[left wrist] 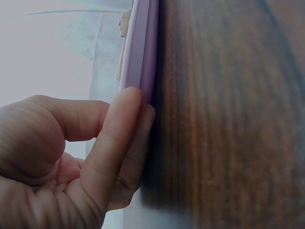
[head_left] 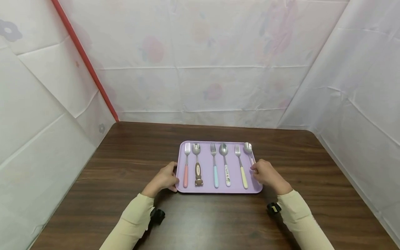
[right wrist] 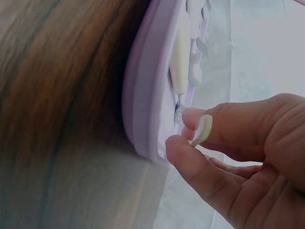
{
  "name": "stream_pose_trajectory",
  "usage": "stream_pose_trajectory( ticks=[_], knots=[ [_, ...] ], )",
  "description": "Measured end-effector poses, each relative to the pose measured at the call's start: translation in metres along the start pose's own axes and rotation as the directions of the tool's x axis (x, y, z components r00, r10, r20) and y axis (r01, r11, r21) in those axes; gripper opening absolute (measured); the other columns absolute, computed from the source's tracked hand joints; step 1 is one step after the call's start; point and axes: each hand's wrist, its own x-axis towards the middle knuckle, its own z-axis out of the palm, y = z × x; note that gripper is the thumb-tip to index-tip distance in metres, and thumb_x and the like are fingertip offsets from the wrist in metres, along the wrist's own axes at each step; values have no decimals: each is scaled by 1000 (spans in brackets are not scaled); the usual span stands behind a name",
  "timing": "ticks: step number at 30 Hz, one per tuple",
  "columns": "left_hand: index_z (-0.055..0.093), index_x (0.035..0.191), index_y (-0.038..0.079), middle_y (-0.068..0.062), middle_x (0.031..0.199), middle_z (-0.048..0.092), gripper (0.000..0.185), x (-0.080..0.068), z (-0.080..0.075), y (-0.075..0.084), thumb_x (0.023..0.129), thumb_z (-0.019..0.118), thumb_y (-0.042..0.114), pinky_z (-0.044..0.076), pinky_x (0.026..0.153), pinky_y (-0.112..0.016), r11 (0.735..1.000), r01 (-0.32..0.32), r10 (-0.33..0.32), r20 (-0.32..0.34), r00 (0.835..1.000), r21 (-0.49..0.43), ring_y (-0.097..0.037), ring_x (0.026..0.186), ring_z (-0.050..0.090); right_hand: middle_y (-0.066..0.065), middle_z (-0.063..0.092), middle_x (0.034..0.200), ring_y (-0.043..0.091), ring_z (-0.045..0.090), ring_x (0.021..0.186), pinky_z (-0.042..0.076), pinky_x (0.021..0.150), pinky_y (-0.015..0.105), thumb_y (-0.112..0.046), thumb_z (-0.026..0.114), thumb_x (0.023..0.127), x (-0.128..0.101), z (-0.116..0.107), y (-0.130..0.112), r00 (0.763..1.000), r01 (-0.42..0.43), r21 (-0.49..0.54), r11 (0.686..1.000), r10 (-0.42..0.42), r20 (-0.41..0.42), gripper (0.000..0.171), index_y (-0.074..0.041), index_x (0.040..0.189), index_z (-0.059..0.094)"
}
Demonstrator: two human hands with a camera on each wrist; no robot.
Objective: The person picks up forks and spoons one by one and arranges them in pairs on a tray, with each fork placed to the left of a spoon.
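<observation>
A lilac tray (head_left: 206,166) lies on the brown table, with cutlery laid in a row across it. At its left rim, my left hand (head_left: 164,178) grips the edge between thumb and fingers; the left wrist view shows the fingertips (left wrist: 127,98) against the tray's side. Over the right end, my right hand (head_left: 268,175) pinches the handle of a spoon (head_left: 248,148), whose bowl points to the far rim. The pale handle end (right wrist: 204,130) sticks out between thumb and finger. Beside that spoon lies a fork with a yellow handle (head_left: 243,177).
Further left on the tray are a white patterned spoon (head_left: 227,173), a blue-handled fork (head_left: 215,175), a brown bear-handled spoon (head_left: 198,172) and a pink-handled fork (head_left: 185,175). Pale patterned sheeting (head_left: 200,86) hangs behind the table (head_left: 140,146) and along both sides.
</observation>
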Motion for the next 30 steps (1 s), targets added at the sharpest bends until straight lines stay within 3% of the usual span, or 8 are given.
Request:
stream_pose_trajectory(
  ticks=[6, 13, 21, 30],
  knots=[
    [33, 133, -7, -18, 68, 51, 65, -1, 1, 0, 71, 51, -19, 56, 43, -34, 1000, 9, -9, 5, 1000, -3, -23, 46, 57, 2, 42, 61, 16, 39, 62, 41, 49, 27, 10, 60, 66, 2, 5, -2, 1000, 2, 28, 1000, -3, 26, 12, -1, 68, 64],
    [34, 131, -7, -17, 67, 49, 65, 0, 1, 0, 70, 51, -20, 56, 43, -34, 1000, 4, -4, -1, 1000, -19, -23, 46, 56, 0, 38, 59, 16, 38, 59, 39, 46, 25, 10, 60, 67, 5, 9, -3, 998, -17, 23, 1000, 15, 57, 16, -5, 60, 58],
    [34, 131, -8, -17, 67, 50, 65, -1, 1, 0, 70, 51, -19, 56, 43, -34, 1000, 0, 0, 4, 1000, -20, -23, 46, 56, 4, 50, 66, 19, 46, 64, 48, 50, 29, 7, 63, 69, 8, 11, -6, 992, -76, -1, 997, 75, 97, 10, 2, 76, 68],
    [36, 130, -7, -17, 65, 50, 64, -1, -1, 1, 69, 50, -20, 56, 42, -34, 999, 6, -5, 6, 1000, -40, -23, 45, 55, 6, 56, 69, 18, 51, 64, 51, 48, 27, 5, 65, 70, 10, 11, -7, 988, -91, 13, 996, 89, 122, 9, 4, 79, 67]
  ],
)
